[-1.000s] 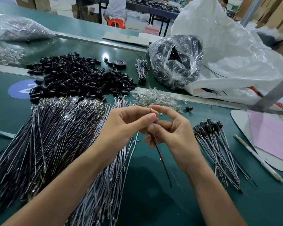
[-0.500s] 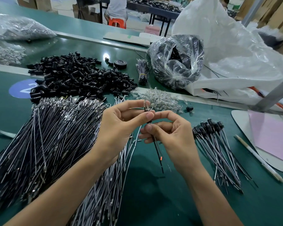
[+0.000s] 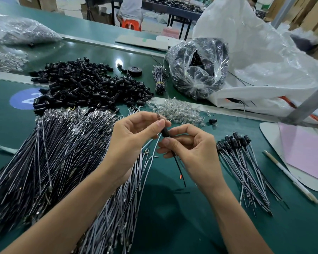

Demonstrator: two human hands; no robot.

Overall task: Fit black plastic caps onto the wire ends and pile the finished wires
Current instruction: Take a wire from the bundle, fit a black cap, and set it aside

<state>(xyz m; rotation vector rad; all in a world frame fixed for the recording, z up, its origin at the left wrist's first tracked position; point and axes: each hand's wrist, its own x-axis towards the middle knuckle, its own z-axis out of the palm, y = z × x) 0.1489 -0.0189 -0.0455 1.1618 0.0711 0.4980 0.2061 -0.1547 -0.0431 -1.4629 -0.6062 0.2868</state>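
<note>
While left hand (image 3: 134, 136) is pinching top of wire (image 3: 178, 167), black cap (image 3: 164, 133) is sitting just under its thumb, right hand (image 3: 193, 153) pinching wire below. Cap seating hiding behind fingers, unclear.

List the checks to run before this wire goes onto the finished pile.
1. Cap on the wire: the black cap sits on the wire between the two hands. Ok.
2. Cap pushed fully home: the fingers hide the joint. Cannot tell.
3. Left hand pinches the cap. Ok.
4. Right hand pinches the wire just below the cap. Ok.
5. The wire's free end hangs apart from the uncapped wires. Ok.
6. Drop spot: the finished pile lies just right of the right hand, with its caps at the far end. Ok.
</note>
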